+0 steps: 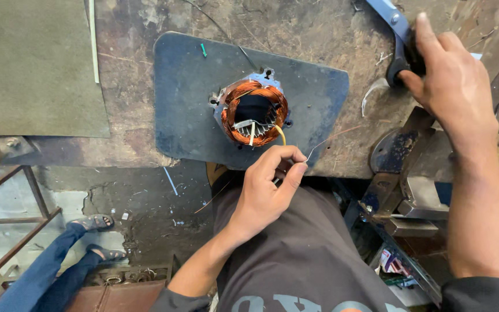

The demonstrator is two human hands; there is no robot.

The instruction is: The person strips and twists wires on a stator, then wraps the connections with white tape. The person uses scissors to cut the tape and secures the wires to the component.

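Observation:
A motor stator (254, 108) with orange copper windings sits on a dark metal plate (192, 98) on the workbench. My left hand (270, 185) is at the plate's near edge, fingers pinched on a thin wire lead (313, 149) that runs from the winding beside a yellow sleeve (282, 134). My right hand (449, 78) rests at the upper right of the bench, closed on the black handle of a pair of scissors (397, 34) whose blades point away to the upper left.
A bench vise (397, 173) is fixed at the bench's right edge. A grey-green sheet (36, 63) lies at the left. Another person's legs in blue trousers and sandals (90, 222) rest on the floor at lower left, near a rusty metal frame (12, 208).

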